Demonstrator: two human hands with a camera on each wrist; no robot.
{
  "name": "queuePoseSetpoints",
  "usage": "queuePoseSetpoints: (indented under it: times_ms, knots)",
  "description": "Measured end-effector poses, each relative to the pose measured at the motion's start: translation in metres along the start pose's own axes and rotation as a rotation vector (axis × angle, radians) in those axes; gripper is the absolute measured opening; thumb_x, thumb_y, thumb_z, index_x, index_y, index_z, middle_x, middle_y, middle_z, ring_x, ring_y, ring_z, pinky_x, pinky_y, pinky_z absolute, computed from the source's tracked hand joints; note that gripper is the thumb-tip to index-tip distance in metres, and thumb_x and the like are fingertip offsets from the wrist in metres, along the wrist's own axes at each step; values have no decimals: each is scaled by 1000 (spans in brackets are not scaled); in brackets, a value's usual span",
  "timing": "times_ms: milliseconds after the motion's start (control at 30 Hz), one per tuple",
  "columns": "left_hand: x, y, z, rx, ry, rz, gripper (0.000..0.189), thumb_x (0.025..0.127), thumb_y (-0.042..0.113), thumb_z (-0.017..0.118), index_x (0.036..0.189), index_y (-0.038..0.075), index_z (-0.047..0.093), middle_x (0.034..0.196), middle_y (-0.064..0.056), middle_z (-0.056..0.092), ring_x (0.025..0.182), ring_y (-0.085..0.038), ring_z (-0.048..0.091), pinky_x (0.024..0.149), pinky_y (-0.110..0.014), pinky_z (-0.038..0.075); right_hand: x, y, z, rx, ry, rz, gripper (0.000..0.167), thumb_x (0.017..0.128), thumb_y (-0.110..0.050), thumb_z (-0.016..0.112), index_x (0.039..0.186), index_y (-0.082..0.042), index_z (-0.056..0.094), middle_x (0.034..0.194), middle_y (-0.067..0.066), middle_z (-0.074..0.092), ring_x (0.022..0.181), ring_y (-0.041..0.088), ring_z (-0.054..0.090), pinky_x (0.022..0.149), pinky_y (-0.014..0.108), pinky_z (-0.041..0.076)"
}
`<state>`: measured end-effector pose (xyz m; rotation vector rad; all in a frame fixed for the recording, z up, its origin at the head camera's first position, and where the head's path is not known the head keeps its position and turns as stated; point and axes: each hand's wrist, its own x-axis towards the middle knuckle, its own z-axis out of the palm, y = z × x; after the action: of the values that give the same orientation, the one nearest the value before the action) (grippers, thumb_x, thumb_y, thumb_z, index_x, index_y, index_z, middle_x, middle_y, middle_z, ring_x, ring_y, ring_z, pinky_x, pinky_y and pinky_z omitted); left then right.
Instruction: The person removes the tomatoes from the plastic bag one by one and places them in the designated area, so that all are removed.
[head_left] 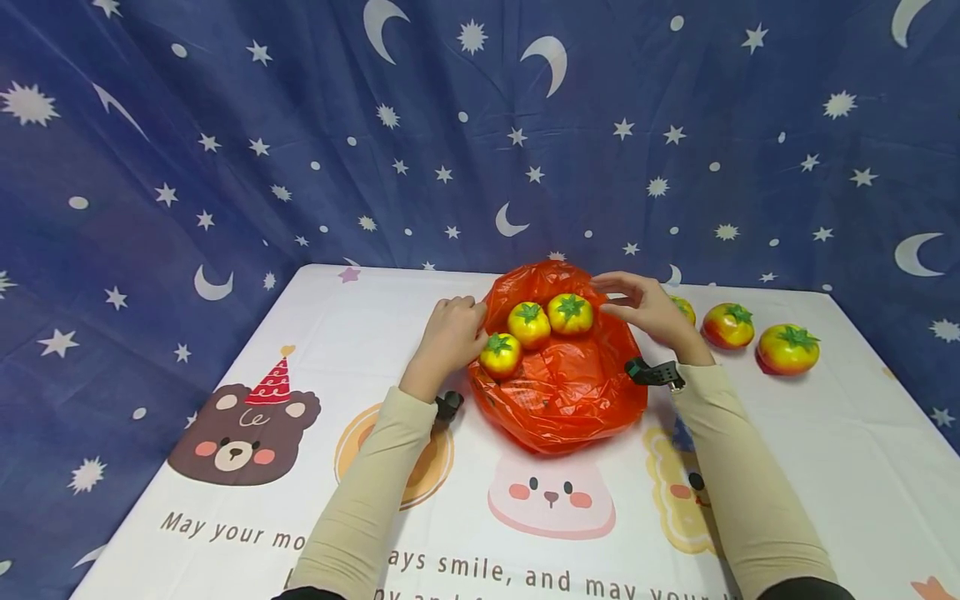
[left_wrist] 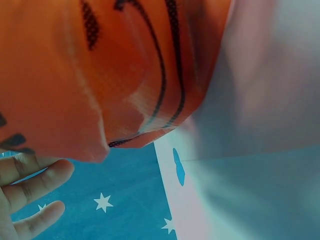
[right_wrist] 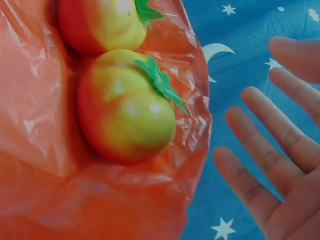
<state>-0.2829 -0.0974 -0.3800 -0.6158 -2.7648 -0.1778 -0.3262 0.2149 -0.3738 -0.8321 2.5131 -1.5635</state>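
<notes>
The red bag (head_left: 562, 379), probably light and limp, is being pinched by the left hand (head_left: 450, 336) at the rim, likely the surest hold, the right hand (head_left: 651, 312) being spread wide.

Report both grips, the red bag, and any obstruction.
Left grip at left side of red bag, pinch unclear. Right grip open, empty, by far right side. Three fruits inside, three others outside, right. Nothing seen blocking bag.

Red bag (head_left: 566, 383), yellow-red fruits (head_left: 567, 322) with green leaves (right_wrist: 161, 82), blue curtain (head_left: 480, 154) with white stars (head_left: 472, 37) and moons (head_left: 557, 58)
</notes>
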Motion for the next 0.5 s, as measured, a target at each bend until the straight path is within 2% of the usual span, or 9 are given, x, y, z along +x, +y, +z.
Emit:
queuePoseSetpoints:
  times_ms: [100, 167, 267, 367, 500]
  knots:
    - [0, 0, 0, 1, -2, -1, 11, 82, 16, 61, 88, 7, 62, 79, -8, 59, 82, -27, 60, 82, -43, 46, 3, 0, 5, -9, 0, 22, 45, 88, -6, 61, 129, 7, 48, 130, 30, 49, 120, 36, 52, 84, 10, 46]
    - [0, 0, 0, 2, -6, -2, 12, 82, 17, 61, 89, 7, 62, 80, -8, 60, 83, -26, 60, 83, -43, 45, 5, 0, 7, -15, -3, 27, 45, 88, -3, 61, 129, 8, 47, 131, 30, 48, 122, 42, 48, 88, 13, 47]
    - [0, 0, 0, 2, -7, -4, 12, 82, 17, 61, 90, 7, 63, 80, -8, 60, 84, -26, 60, 83, -43, 45, 8, 2, 10, -17, -9, 34, 46, 87, -1, 61, 130, 7, 47, 133, 28, 49, 124, 41, 47, 96, 28, 47]
    - [0, 0, 0, -1, -5, -5, 12, 82, 16, 60, 90, 7, 63, 81, -8, 60, 83, -26, 60, 82, -43, 46, 10, 5, 13, -11, -13, 36, 48, 86, 0, 61, 131, 6, 46, 135, 26, 48, 127, 40, 46, 101, 46, 42]
    - [0, -1, -1, -1, -1, -4, 12, 82, 15, 60, 90, 7, 63, 80, -8, 60, 82, -27, 61, 81, -43, 46, 11, 10, 16, -7, -16, 64, 52, 87, -3, 62, 135, 4, 43, 139, 25, 45, 130, 40, 43, 101, 53, 38]
